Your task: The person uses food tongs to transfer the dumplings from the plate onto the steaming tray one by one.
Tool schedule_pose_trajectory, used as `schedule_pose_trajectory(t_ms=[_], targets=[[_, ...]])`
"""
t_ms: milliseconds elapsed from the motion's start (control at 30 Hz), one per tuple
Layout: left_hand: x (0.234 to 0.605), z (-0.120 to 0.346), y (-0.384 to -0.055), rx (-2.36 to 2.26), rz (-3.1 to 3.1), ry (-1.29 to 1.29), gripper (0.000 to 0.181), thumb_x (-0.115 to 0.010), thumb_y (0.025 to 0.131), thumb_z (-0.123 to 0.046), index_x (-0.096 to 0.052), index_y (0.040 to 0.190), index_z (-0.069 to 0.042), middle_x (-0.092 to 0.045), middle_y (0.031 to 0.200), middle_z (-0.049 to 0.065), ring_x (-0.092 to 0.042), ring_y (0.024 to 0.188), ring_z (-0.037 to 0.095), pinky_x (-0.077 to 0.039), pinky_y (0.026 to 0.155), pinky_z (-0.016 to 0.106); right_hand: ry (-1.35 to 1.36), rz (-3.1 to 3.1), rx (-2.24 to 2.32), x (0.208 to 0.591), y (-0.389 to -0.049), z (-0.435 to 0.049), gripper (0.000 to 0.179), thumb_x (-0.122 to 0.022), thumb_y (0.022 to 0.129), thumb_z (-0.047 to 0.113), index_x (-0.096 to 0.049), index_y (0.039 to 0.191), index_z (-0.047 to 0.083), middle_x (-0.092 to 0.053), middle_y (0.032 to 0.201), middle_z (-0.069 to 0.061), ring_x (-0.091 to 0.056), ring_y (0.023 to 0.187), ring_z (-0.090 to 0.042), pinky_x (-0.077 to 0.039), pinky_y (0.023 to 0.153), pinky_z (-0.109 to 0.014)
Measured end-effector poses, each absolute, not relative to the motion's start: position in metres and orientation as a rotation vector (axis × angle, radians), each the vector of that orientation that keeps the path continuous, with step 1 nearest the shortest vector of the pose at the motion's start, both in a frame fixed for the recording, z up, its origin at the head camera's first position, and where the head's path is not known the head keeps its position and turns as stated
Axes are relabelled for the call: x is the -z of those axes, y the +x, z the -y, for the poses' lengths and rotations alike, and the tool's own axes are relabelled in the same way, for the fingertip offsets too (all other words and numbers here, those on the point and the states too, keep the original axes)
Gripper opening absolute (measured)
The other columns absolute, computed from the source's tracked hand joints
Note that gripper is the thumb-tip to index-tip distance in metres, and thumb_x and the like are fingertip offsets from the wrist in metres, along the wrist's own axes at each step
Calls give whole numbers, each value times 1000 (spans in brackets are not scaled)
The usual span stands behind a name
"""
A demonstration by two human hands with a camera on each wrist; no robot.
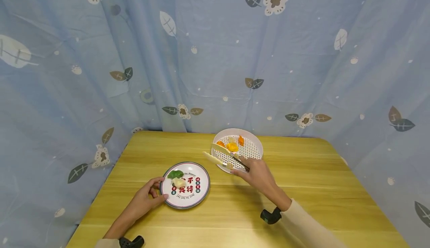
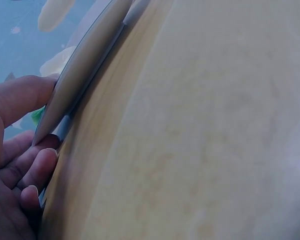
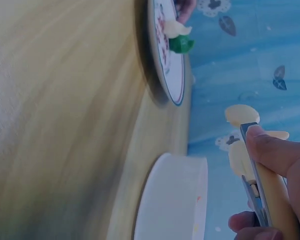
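My left hand [image 1: 142,199] grips the left rim of a round white plate [image 1: 198,171] with a blue edge and red lettering, thumb over the rim and fingers below. In the left wrist view, the plate [image 2: 82,70] shows edge-on. A green dumpling-shaped piece [image 1: 175,174] and a cream one [image 1: 178,182] lie on its left part. In my right hand [image 1: 256,173] are tongs [image 1: 218,158] with pale, broad tips, held over the front left of a white perforated basket [image 1: 252,151]. The tong tips [image 3: 241,116] stand apart, nothing visible between them.
Inside the basket are a yellow piece [image 1: 232,146] and several orange pieces [image 1: 241,140]. The basket stands at the back of the wooden table [image 1: 302,188], close to a blue patterned curtain [image 1: 215,53] that surrounds the table's back and sides.
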State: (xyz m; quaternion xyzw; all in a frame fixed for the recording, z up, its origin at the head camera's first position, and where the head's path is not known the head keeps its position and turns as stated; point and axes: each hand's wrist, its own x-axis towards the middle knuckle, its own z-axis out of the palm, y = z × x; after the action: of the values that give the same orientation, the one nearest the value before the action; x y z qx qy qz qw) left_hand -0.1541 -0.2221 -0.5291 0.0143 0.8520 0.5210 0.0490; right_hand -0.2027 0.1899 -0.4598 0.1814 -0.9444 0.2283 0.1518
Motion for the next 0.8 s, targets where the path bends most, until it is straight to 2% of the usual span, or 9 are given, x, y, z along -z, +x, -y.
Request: schedule_pose_trajectory(t_ms=[167, 433, 567, 667, 800], targets=[[531, 223, -154, -1584, -2591, 45, 65, -85, 87, -28, -55, 142, -15, -56, 115, 8, -50, 84, 21, -41, 71, 30, 589, 2706, -668, 466, -195, -183, 67, -82, 81, 57, -72, 130, 12, -33, 59, 14, -32, 56, -3, -29, 51, -24], [533, 223, -155, -1592, -2594, 60, 65, -85, 87, -27, -55, 142, -14, -56, 114, 8, -50, 83, 21, -42, 71, 30, 735, 2707, -713, 470, -184, -173, 61, -78, 85, 58, -75, 128, 15, -35, 59, 15, -31, 56, 1, -30, 51, -22], [534, 224, -155, -1605, -2584, 57, 65, -85, 87, -27, -55, 143, -15, -56, 114, 8, -50, 83, 21, -41, 71, 30, 797, 2696, -709, 471, -179, -168, 48, -76, 86, 59, -78, 115, 20, -44, 61, 12, -37, 58, 0, -34, 52, -21], [533, 224, -155, -1609, -2580, 60, 65, -85, 87, -27, -54, 143, -15, -56, 115, 8, -50, 83, 21, -42, 71, 30, 834, 2694, -698, 473, -176, -165, 40, -76, 86, 57, -75, 104, 21, -45, 62, 10, -37, 59, -1, -34, 53, -21], [531, 223, -155, -1611, -2584, 69, 65, -85, 87, -27, -55, 143, -14, -56, 115, 9, -50, 84, 21, -42, 72, 30, 846, 2713, -708, 474, -173, -162, 40, -78, 86, 55, -75, 107, 20, -41, 61, 14, -37, 59, -1, -32, 52, -21]])
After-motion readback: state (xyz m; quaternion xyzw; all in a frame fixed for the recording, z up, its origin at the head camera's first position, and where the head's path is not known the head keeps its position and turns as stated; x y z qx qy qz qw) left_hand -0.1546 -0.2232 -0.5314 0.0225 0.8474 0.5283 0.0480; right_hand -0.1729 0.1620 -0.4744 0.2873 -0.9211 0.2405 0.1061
